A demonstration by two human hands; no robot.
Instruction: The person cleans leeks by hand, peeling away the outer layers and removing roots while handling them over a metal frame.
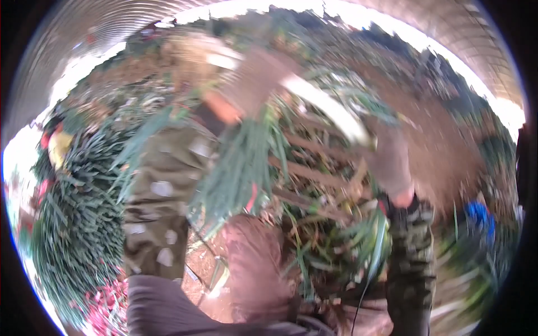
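Note:
My left hand (pixel 255 84), in a greyish glove blurred by motion, is closed around long green onions. Their green leaves (pixel 238 159) hang down toward my knee, and a pale root end (pixel 193 56) shows beyond the hand. From this hand a long white onion stalk (pixel 325 106) slants down to my right hand (pixel 390 159). That hand, gloved too and smeared, appears closed at the stalk's lower end; its fingertips are hard to make out. Both arms wear camouflage-patterned sleeves.
Below my hands are wooden slats (pixel 316 175) with loose onion leaves (pixel 364 241) strewn about. A big heap of green onions (pixel 78 224) lies to the left, with red ties (pixel 109 302) near it. Bare soil (pixel 431 140) and a blue object (pixel 480 218) are on the right. A curved roof arches overhead.

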